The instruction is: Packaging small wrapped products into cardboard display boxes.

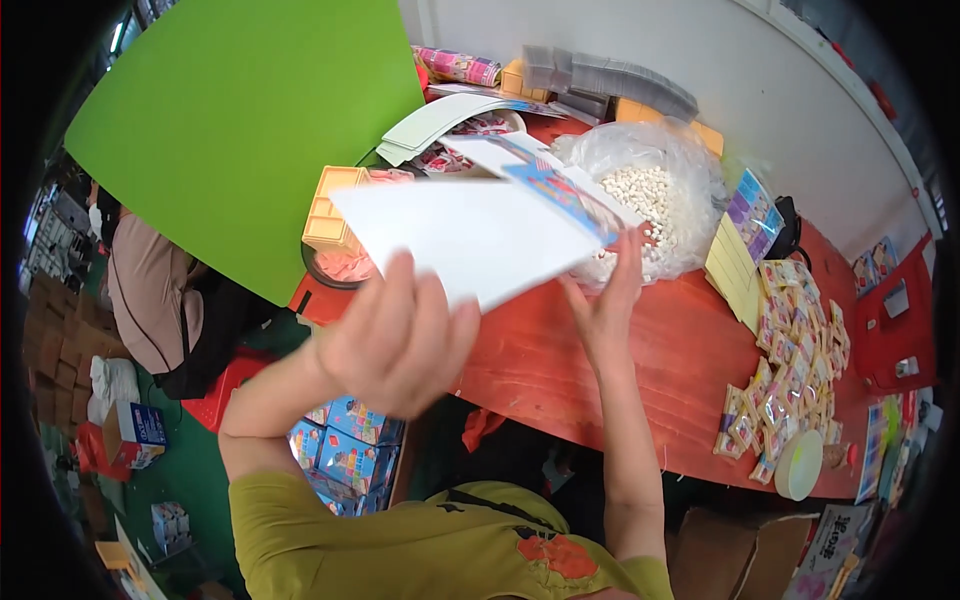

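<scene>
At the left, the green board [250, 130] leaned beside the bench [530, 360], and next to it yellow plastic trays [333, 205] sat over a dark-rimmed bowl [345, 283]; a wide swing of the sheet that way might have knocked the trays. The left hand [395, 345], blurred, had its fingers bent at the near edge of the white sheet [490, 240]; I could not tell whether they were clamped on it, and a loose hold would probably have let it twist or drop. The sheet was up over the bench between the two hands, tilted, with a printed card [570, 195] at its far right edge; whether the two were joined was unclear, and if not, they could have slid apart. The right hand [605, 315] had its thumb and fingers apart, the tips by the right corner, so pressing there alone seemed likely to bend that corner. Just behind lay a clear bag [695, 165] of white pellets [645, 190]; a sheet edge catching the thin plastic might have spilled them. Farther right, a pale yellow card [735, 270] and heaped small packets [785, 370] lay beyond the hand, where a careless elbow could have sent packets off the front edge.
</scene>
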`<state>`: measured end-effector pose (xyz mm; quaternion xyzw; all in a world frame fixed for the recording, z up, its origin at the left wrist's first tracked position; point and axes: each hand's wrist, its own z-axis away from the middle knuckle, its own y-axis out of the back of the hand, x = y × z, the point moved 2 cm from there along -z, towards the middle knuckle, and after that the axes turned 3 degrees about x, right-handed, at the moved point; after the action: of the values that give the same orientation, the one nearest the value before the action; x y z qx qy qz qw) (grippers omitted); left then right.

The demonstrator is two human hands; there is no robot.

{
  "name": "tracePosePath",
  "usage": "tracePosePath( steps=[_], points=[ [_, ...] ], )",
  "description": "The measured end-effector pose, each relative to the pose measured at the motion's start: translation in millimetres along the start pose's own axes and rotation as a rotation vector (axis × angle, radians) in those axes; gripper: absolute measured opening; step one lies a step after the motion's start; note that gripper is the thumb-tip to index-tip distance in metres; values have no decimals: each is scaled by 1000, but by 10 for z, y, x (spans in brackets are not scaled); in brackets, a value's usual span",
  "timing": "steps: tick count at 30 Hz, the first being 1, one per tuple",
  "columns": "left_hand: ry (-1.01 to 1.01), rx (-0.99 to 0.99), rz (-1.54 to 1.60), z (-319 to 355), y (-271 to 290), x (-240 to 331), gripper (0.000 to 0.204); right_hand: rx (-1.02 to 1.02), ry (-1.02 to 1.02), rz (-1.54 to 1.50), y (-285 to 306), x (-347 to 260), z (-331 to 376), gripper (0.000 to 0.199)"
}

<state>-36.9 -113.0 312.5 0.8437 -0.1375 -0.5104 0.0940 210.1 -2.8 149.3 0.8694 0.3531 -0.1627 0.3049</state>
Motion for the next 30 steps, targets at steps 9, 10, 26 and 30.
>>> tracePosePath(
  steps=[9, 10, 26, 30],
  points=[
    [124, 153, 125, -103, 701, 421, 28, -44, -59, -458, 372, -178, -25, 36],
    [232, 280, 42, -156, 775, 390, 30, -43, -57, -456, 516, -308, -46, 36],
    [1606, 665, 1882, -119, 545, 1875, 42, 23, -530, -830, 2802, 332, 1010, 35],
    [1642, 424, 1869, -105, 481, 2795, 32, 67, -664, -795, 2864, 837, 1885, 45]
  ],
)
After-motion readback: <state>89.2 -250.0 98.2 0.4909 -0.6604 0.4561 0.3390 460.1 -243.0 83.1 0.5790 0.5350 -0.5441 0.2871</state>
